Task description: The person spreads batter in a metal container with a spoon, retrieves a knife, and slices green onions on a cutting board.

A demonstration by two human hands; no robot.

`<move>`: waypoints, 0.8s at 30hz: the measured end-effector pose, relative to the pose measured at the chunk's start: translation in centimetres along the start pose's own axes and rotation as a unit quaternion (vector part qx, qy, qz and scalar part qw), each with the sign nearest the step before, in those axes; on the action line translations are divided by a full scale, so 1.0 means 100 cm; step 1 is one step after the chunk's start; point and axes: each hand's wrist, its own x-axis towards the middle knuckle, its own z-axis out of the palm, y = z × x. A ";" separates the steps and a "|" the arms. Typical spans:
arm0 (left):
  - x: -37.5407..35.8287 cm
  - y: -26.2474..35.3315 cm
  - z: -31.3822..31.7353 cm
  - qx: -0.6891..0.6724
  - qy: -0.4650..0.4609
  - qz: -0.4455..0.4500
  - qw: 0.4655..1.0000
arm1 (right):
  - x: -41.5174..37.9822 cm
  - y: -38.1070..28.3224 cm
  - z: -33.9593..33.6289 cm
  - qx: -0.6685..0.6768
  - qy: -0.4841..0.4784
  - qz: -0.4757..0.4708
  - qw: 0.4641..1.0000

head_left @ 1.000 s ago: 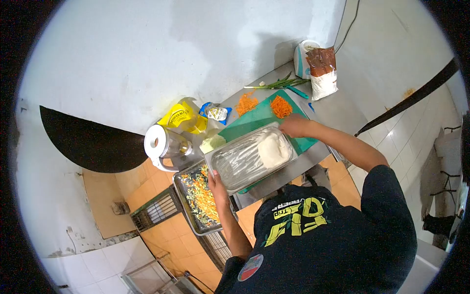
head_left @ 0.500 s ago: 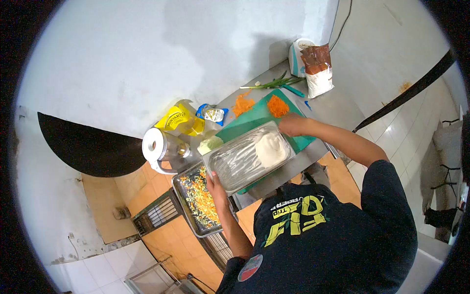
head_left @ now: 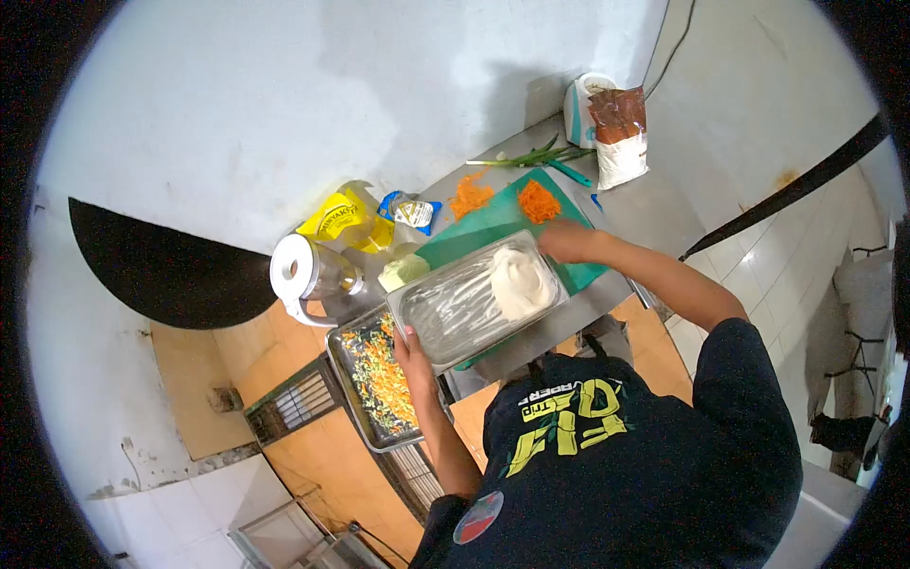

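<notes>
A rectangular metal pan (head_left: 445, 327) with a mound of white dough or batter (head_left: 519, 284) at its right end lies over a green cutting board (head_left: 493, 223). My left hand (head_left: 413, 356) grips the pan's lower left edge, with the thumb over the rim. At the upper right corner of the pan is my right hand (head_left: 566, 242), its fingers curled against the rim. Grated carrot (head_left: 538, 202) sits on the board just above my right hand. Below left, a metal tray (head_left: 379, 441) holds shredded vegetables (head_left: 384, 375).
A blender jug (head_left: 303, 275), a yellow packet (head_left: 343, 218), a blue packet (head_left: 410, 212) and a cabbage piece (head_left: 404, 271) stand along the wall. Farther right are more grated carrot (head_left: 469, 194), green onions (head_left: 536, 159), a green-handled tool (head_left: 570, 174) and a brown-and-white bag (head_left: 621, 137).
The view has shifted slightly. Both hands stay at the pan, and the white mound looks a little changed in shape.
</notes>
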 end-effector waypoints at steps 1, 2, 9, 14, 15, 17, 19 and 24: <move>-0.002 -0.001 -0.001 0.001 0.016 0.000 1.000 | -0.008 -0.011 -0.011 -0.048 -0.080 -0.020 0.995; -0.002 0.000 -0.004 0.003 0.012 0.004 1.000 | -0.010 -0.019 -0.017 -0.094 -0.154 -0.039 0.983; -0.005 0.001 -0.004 -0.026 -0.021 0.017 0.999 | 0.003 -0.010 -0.009 -0.087 -0.132 -0.010 0.987; 0.001 -0.008 -0.006 -0.017 -0.021 0.025 0.999 | 0.000 -0.007 -0.009 0.082 0.097 -0.001 0.992; -0.002 -0.011 -0.006 -0.021 -0.018 0.019 0.999 | -0.003 -0.006 -0.006 0.036 0.017 -0.003 0.999; -0.003 -0.010 -0.006 -0.029 -0.011 0.013 0.999 | -0.005 -0.014 -0.011 -0.060 -0.136 -0.009 0.989; 0.000 -0.007 -0.006 -0.011 -0.018 0.027 0.999 | -0.003 -0.008 -0.019 0.038 -0.087 -0.057 0.994; -0.006 -0.004 -0.002 -0.009 -0.001 0.032 0.999 | -0.005 -0.004 -0.007 -0.101 -0.077 -0.042 0.991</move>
